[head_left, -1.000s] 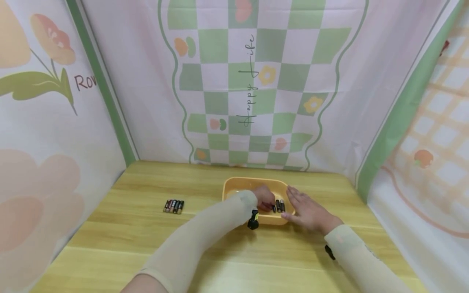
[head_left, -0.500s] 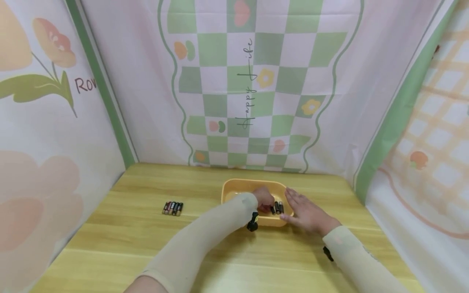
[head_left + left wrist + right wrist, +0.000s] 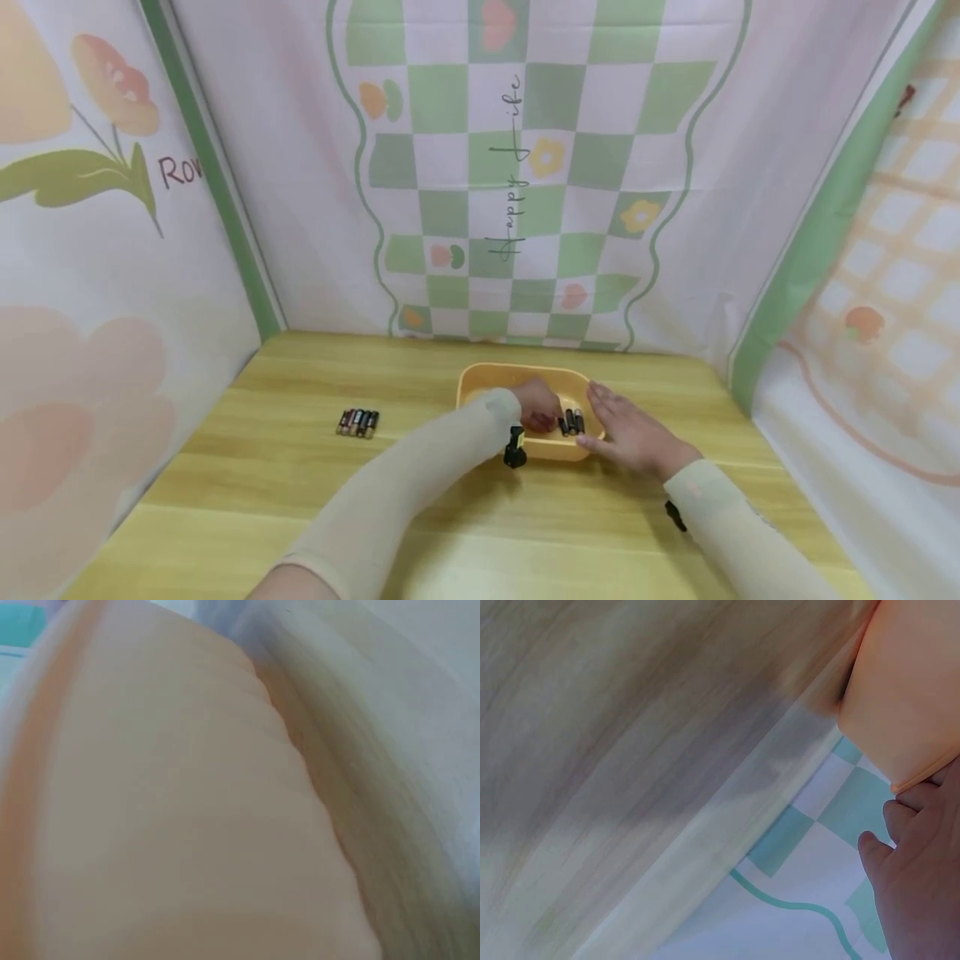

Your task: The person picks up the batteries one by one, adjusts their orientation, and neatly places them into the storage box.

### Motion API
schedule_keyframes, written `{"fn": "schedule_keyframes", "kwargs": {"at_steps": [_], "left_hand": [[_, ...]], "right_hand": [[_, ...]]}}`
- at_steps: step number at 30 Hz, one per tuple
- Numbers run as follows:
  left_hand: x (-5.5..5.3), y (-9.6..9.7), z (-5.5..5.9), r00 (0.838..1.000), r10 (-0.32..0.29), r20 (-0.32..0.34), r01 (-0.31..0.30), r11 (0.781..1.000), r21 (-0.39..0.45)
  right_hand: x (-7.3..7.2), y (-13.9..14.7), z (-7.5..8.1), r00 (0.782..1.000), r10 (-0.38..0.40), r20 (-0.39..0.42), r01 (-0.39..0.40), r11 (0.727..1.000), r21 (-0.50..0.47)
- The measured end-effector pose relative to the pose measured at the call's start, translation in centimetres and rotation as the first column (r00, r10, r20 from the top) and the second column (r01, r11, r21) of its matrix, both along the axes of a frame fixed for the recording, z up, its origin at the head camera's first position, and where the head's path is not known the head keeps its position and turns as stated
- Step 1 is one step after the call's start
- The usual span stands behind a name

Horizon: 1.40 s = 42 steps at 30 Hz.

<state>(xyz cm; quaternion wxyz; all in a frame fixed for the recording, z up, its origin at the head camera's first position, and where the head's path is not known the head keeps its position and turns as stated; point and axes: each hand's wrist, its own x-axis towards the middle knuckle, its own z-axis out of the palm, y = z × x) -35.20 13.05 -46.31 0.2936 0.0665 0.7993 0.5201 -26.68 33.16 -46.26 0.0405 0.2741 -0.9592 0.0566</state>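
Note:
A shallow yellow-orange plastic bin point(image 3: 480, 372) stands on the table. My left hand point(image 3: 538, 403) reaches down inside it, bent at the wrist, its fingertips beside the leftmost of three dark batteries point(image 3: 572, 422) lying side by side. The fingers mostly face away, so whether they pinch anything is hidden. My right hand point(image 3: 637, 435) lies along the bin's right end, fingers extended against the rim and thumb at the near corner. In the left wrist view the bin's wall point(image 3: 187, 772) fills most of the picture. The right wrist view shows the right hand point(image 3: 922, 862) touching the rim.
Several batteries point(image 3: 357, 422) lie in a neat row on the wooden table point(image 3: 300, 500), left of the bin. A printed checkered curtain point(image 3: 540, 208) hangs behind the table, with more printed cloth at both sides.
My left hand has shifted slightly within the bin, and the leftmost battery beside its fingertips shows more fully. The right hand keeps its place at the rim. The head view wobbles slightly.

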Motion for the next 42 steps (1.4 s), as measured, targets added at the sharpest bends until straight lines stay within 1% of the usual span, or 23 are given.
{"fn": "schedule_keyframes", "kwargs": {"at_steps": [3, 5, 7, 8, 9, 13, 15, 19, 21, 25, 31, 35, 38, 42], "left_hand": [[-0.6, -0.3, 0.0, 0.998, -0.009, 0.06, 0.004, 0.997, 0.077], [-0.9, -0.6, 0.2, 0.994, -0.007, 0.105, -0.006, 0.992, 0.124], [-1.0, -0.9, 0.5, 0.99, -0.001, 0.14, -0.022, 0.987, 0.158], [-0.9, -1.2, 0.8, 0.99, -0.004, 0.142, -0.019, 0.986, 0.163], [-0.9, -1.5, 1.1, 0.99, -0.019, 0.141, -0.004, 0.986, 0.164], [-0.4, -3.1, 2.4, 0.992, -0.062, 0.108, 0.046, 0.988, 0.15], [-0.3, -3.9, 2.9, 0.993, -0.06, 0.101, 0.044, 0.986, 0.161], [-0.4, -5.3, 3.5, 0.994, -0.02, 0.108, -0.002, 0.979, 0.202], [-0.4, -5.9, 3.7, 0.994, -0.013, 0.112, -0.01, 0.979, 0.205], [-0.1, -6.9, 4.0, 0.992, -0.02, 0.122, -0.005, 0.979, 0.203], [0.2, -8.5, 4.2, 0.99, -0.033, 0.138, -0.003, 0.967, 0.255], [0.2, -9.9, 4.2, 0.989, -0.031, 0.146, -0.01, 0.962, 0.272], [0.3, -10.8, 4.4, 0.989, -0.033, 0.141, -0.008, 0.959, 0.282], [0.6, -11.9, 4.6, 0.992, -0.035, 0.123, -0.002, 0.958, 0.287]], "right_hand": [[-0.1, 0.3, 0.1, 1.0, -0.001, -0.002, 0.001, 1.0, 0.0], [-0.1, 0.5, 0.1, 1.0, -0.006, 0.002, 0.006, 1.0, 0.002], [-0.2, 0.7, 0.1, 1.0, -0.007, 0.003, 0.007, 1.0, 0.0], [-0.2, 0.8, 0.0, 1.0, -0.007, 0.003, 0.007, 1.0, 0.0], [-0.2, 0.8, 0.0, 1.0, -0.007, 0.006, 0.007, 1.0, -0.003], [-0.2, 0.8, -0.1, 1.0, -0.012, 0.011, 0.012, 1.0, 0.006], [-0.2, 0.8, -0.1, 1.0, -0.015, 0.019, 0.015, 1.0, 0.01], [-0.2, 0.8, -0.1, 1.0, -0.015, 0.019, 0.015, 1.0, 0.008], [-0.2, 0.7, -0.2, 1.0, -0.012, 0.01, 0.012, 1.0, 0.008], [-0.1, 0.6, -0.3, 1.0, 0.004, -0.015, -0.003, 1.0, 0.013], [0.0, 0.3, -0.2, 1.0, 0.0, -0.015, 0.0, 1.0, 0.006], [0.1, 0.1, -0.1, 1.0, 0.003, -0.015, -0.003, 1.0, 0.008], [0.1, 0.1, -0.1, 1.0, 0.005, -0.016, -0.005, 1.0, 0.008], [0.1, 0.0, 0.0, 1.0, 0.005, -0.012, -0.005, 1.0, 0.015]]}}
